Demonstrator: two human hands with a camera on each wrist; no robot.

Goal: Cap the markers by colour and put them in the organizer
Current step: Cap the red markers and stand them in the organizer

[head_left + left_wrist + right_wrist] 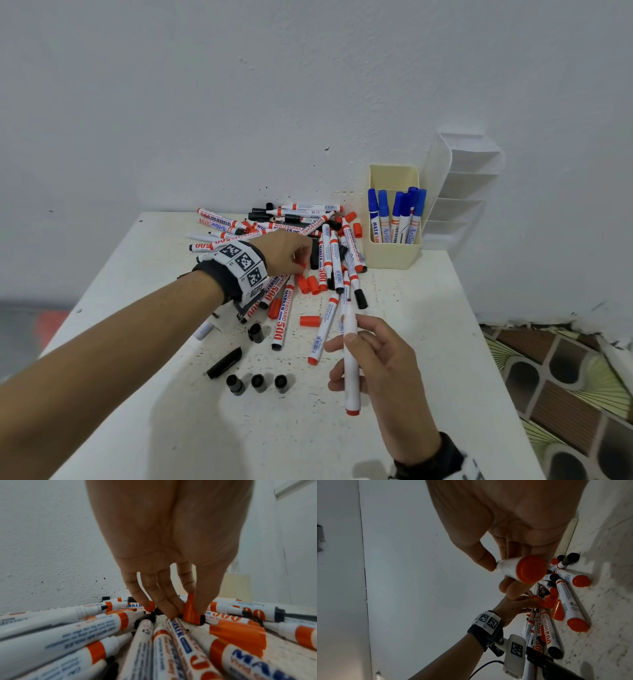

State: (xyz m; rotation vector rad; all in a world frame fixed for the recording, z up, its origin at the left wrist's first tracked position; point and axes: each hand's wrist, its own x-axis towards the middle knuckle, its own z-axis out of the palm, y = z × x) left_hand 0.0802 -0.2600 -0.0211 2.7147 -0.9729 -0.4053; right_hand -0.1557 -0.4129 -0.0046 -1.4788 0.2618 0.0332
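The left hand [171, 547] pinches a red cap [191, 610] between thumb and index finger, down in the pile of markers [308, 246]; in the head view the fingers hide the cap. The right hand [383, 370] holds an uncapped red marker [351, 359] upright, nearer the person. Its tip is blurred. The cream organizer [394, 253] stands beyond both hands, with blue markers [397, 216] inside.
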